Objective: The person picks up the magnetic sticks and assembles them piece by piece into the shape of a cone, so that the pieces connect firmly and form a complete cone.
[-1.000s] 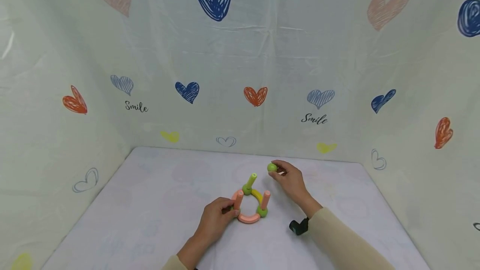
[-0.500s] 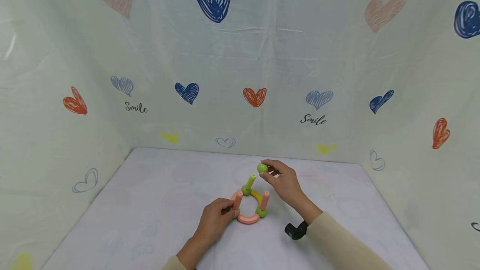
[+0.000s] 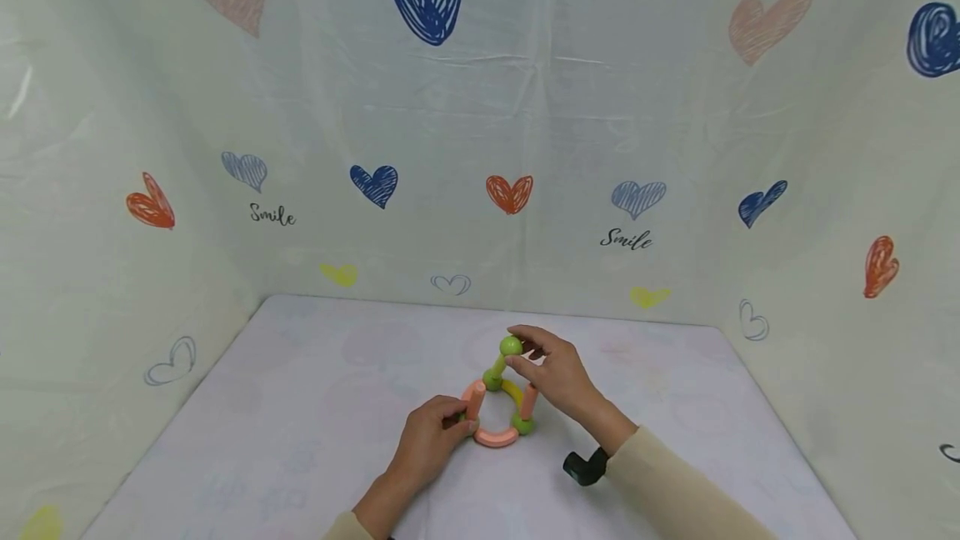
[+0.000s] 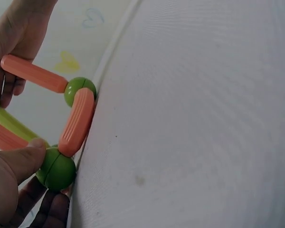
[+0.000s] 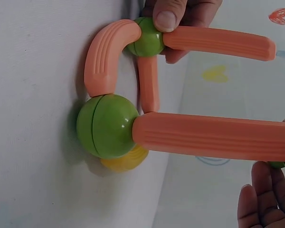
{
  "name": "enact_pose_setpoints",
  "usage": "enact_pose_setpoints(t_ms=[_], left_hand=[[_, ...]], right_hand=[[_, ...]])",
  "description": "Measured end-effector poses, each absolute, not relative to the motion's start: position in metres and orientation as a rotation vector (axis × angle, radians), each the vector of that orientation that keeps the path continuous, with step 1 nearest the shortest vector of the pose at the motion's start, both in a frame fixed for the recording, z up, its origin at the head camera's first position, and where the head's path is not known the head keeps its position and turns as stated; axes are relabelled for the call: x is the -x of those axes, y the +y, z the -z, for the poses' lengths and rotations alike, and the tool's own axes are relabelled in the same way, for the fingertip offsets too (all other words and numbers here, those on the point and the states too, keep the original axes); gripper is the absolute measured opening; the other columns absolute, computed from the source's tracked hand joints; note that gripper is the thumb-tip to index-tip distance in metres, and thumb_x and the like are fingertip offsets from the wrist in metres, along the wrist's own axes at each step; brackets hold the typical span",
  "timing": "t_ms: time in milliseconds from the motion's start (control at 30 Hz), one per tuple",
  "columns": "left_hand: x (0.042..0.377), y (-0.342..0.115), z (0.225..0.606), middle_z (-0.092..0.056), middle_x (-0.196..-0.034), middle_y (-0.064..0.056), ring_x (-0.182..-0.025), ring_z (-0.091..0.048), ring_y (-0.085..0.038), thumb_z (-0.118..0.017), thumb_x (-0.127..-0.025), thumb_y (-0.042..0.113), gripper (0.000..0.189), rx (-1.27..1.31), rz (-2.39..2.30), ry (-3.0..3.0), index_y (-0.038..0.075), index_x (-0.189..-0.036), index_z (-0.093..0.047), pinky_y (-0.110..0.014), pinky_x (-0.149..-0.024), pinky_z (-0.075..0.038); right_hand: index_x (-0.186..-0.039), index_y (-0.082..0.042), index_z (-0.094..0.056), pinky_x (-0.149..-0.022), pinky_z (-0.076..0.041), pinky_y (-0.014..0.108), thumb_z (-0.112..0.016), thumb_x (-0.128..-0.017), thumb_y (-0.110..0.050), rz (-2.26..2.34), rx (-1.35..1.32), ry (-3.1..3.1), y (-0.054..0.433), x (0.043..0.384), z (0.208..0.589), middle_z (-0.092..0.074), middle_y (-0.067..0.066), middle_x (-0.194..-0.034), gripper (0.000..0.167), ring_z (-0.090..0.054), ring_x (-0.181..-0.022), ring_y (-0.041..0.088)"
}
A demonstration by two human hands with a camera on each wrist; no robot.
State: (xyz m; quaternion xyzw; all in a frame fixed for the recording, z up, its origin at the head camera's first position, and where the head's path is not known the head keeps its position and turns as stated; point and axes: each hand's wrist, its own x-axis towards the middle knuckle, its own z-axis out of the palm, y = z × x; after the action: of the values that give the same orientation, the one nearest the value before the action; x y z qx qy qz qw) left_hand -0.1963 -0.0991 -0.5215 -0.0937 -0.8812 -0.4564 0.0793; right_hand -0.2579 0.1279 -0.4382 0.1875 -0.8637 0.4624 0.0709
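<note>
A ring of pink curved rods (image 3: 497,438) and a yellow curved rod (image 3: 513,391), joined by green balls, lies on the table. My left hand (image 3: 431,442) pinches the left corner ball (image 4: 58,171), thumb on its side. A pink upright rod (image 3: 477,400) stands on that ball, and another pink rod (image 3: 528,402) rises from the right corner ball (image 3: 522,424). From the rear ball (image 3: 492,379) a lime rod (image 3: 499,364) leans up. At its top, my right hand (image 3: 558,369) holds a green ball (image 3: 511,346) between thumb and fingers; the contact point is too small to make out.
A white-covered table (image 3: 360,373) carries the ring near its middle. Behind it hangs a white curtain (image 3: 450,107) printed with hearts. A black device (image 3: 585,467) sits at the right wrist, just above the table.
My right hand has moved left and slightly down, bringing its green ball from beside the lime rod to the rod's top. The left hand stays at the left corner ball.
</note>
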Motion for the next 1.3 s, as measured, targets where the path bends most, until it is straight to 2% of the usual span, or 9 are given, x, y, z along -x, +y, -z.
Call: enact_pose_setpoints(t_ms=[200,367,667,967,1300], left_hand=[[0.195,-0.098,0.523,-0.075,-0.108,0.002,-0.093,-0.067,-0.007,-0.085,-0.090,0.024,0.032,0.295,1.361,-2.597,0.007,-0.116,-0.080,-0.023,-0.079,-0.057],[0.196,-0.096,0.522,-0.075,-0.106,0.001,-0.092,-0.067,-0.006,-0.084,-0.090,0.022,0.028,0.315,1.329,-2.582,0.007,-0.113,-0.081,-0.024,-0.079,-0.057],[0.198,-0.092,0.518,-0.075,-0.106,-0.001,-0.092,-0.066,-0.009,-0.083,-0.091,0.021,0.028,0.305,1.273,-2.639,0.004,-0.113,-0.081,-0.027,-0.078,-0.056],[0.199,-0.089,0.511,-0.074,-0.100,0.000,-0.087,-0.062,-0.008,-0.085,-0.090,0.022,0.029,0.227,1.248,-2.682,0.003,-0.111,-0.081,-0.027,-0.073,-0.054],[0.199,-0.086,0.506,-0.075,-0.096,-0.001,-0.084,-0.062,-0.008,-0.086,-0.089,0.019,0.027,0.195,1.226,-2.680,0.002,-0.109,-0.081,-0.027,-0.070,-0.053]], right_hand=[[-0.126,-0.015,-0.072,-0.093,-0.057,0.044,-0.083,-0.093,-0.018,-1.370,-0.533,-2.606,0.126,0.257,0.439,-0.074,-0.007,-0.108,0.035,-0.067,-0.099,0.013],[-0.122,-0.020,-0.075,-0.095,-0.056,0.045,-0.085,-0.090,-0.021,-1.371,-0.601,-2.622,0.120,0.256,0.438,-0.074,-0.010,-0.106,0.033,-0.067,-0.101,0.013],[-0.123,-0.015,-0.077,-0.096,-0.055,0.054,-0.086,-0.088,-0.022,-1.344,-0.737,-2.609,0.117,0.252,0.437,-0.075,-0.007,-0.104,0.037,-0.070,-0.103,0.024],[-0.124,-0.015,-0.077,-0.095,-0.055,0.053,-0.086,-0.089,-0.022,-1.357,-0.735,-2.607,0.117,0.250,0.437,-0.076,-0.007,-0.106,0.037,-0.069,-0.103,0.019],[-0.126,-0.017,-0.076,-0.096,-0.056,0.051,-0.085,-0.090,-0.023,-1.372,-0.746,-2.616,0.119,0.251,0.438,-0.075,-0.005,-0.110,0.037,-0.069,-0.107,0.024]])
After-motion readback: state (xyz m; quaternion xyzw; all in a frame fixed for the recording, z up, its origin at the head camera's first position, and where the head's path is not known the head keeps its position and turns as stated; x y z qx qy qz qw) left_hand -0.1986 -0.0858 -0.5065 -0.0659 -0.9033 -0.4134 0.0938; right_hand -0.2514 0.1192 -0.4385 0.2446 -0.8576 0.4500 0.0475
